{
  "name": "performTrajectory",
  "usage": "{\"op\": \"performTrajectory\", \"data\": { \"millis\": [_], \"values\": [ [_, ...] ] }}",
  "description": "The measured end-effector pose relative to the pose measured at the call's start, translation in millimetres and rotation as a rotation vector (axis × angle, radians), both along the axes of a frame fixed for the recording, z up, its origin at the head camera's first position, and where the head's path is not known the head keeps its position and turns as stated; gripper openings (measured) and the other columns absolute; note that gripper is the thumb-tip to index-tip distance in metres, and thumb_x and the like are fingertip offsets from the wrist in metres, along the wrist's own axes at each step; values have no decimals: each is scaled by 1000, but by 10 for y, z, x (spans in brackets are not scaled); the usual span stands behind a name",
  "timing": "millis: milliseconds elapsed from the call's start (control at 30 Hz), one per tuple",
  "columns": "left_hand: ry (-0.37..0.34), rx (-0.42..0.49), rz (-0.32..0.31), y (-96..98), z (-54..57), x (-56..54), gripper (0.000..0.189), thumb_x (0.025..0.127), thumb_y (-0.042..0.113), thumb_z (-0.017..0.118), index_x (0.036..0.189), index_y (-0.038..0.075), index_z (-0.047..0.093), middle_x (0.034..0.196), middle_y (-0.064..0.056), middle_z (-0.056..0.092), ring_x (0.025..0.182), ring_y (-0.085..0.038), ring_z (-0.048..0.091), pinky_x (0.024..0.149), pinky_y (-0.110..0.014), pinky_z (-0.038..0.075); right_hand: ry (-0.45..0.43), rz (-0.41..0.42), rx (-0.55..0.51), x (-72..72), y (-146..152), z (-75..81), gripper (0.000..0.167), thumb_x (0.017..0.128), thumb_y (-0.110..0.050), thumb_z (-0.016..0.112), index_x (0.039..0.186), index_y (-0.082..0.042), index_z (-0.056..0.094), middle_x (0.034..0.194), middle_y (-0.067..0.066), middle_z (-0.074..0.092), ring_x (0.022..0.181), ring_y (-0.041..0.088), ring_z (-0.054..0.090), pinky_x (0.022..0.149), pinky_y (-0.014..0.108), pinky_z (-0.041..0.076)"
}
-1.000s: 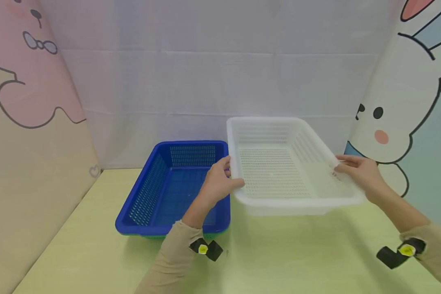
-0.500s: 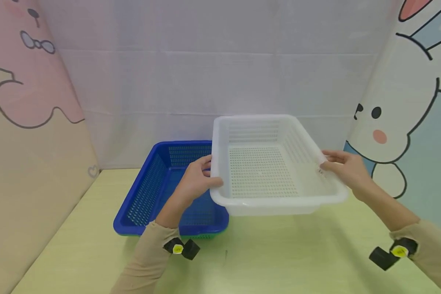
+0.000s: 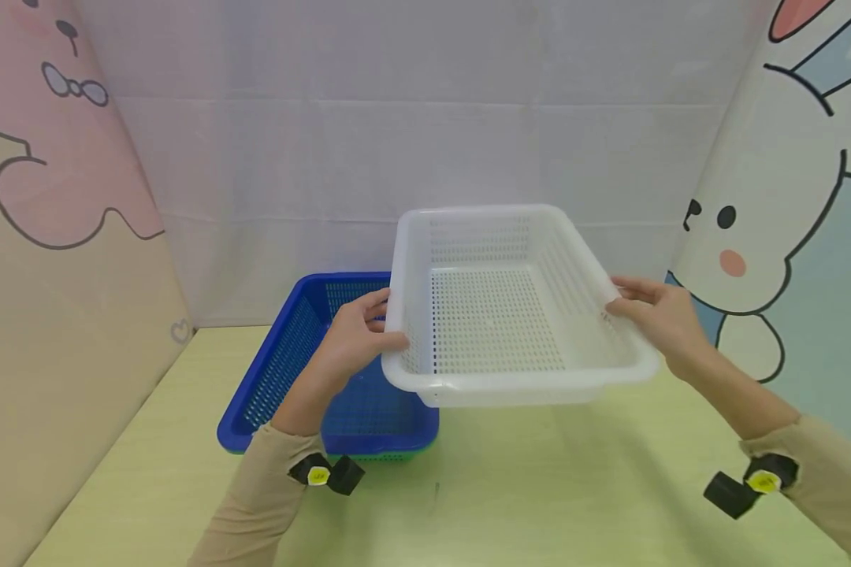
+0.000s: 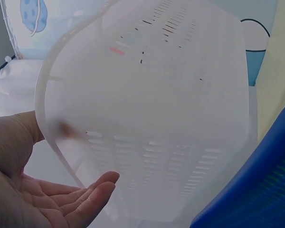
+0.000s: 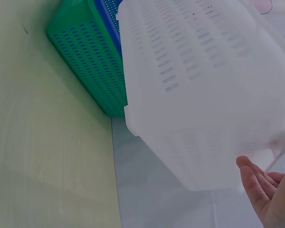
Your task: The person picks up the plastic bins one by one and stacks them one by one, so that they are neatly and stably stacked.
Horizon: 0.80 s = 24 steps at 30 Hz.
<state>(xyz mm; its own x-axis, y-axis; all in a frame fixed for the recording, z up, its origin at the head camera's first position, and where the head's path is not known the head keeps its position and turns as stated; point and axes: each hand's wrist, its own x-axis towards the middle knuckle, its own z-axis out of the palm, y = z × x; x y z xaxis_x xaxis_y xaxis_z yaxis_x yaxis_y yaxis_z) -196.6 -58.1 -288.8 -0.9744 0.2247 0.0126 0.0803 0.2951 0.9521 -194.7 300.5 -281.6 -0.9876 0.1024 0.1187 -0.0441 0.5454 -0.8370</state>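
Held up off the table between both hands is a white plastic basket with a slotted bottom and sides. My left hand grips its left rim, thumb over the top and fingers outside beneath. At the right rim my right hand pinches in the same way. The blue basket stands to the left, partly covered in the head view by the white basket and the left hand. In the right wrist view a green basket shows directly under the blue one, the two nested.
The light yellow-green table reaches back to a white cloth wall. Cartoon-printed panels flank it on the left and right. A black band with a camera sits on each wrist.
Both hands have carried the white basket left and slightly up, so it now overlaps more of the blue basket in the head view. The blue basket has stayed in place.
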Motion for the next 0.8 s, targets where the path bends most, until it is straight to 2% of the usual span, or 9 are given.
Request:
{"op": "performTrajectory", "data": {
  "millis": [200,400,633,800],
  "values": [
    [-2,-39,23,-125,61,-12,75,75,1,63,141,6,28,132,-15,47,109,-31,54,95,-51,39,10,11,-48,-14,-135,43,54,85,-20,60,132,2,44,78,-23,55,70,-4,56,60,20,50],
    [0,-65,28,-278,94,-27,75,76,0,62,142,4,26,134,-18,44,111,-34,53,95,-50,39,11,41,-77,2,-283,15,53,86,-20,59,132,1,44,90,-12,57,77,-2,55,64,18,49],
    [1,-88,28,-503,70,-56,76,77,1,60,143,4,24,134,-19,43,111,-35,52,93,-48,42,-9,83,-141,3,-478,-12,56,86,-21,60,134,0,42,118,16,55,82,-3,56,69,17,49],
    [9,-129,23,-677,58,-75,76,77,1,60,143,2,22,136,-20,40,112,-37,50,91,-49,43,-17,97,-190,0,-639,-11,56,85,-22,62,134,-1,43,124,21,51,83,0,56,69,19,49]
  ]
}}
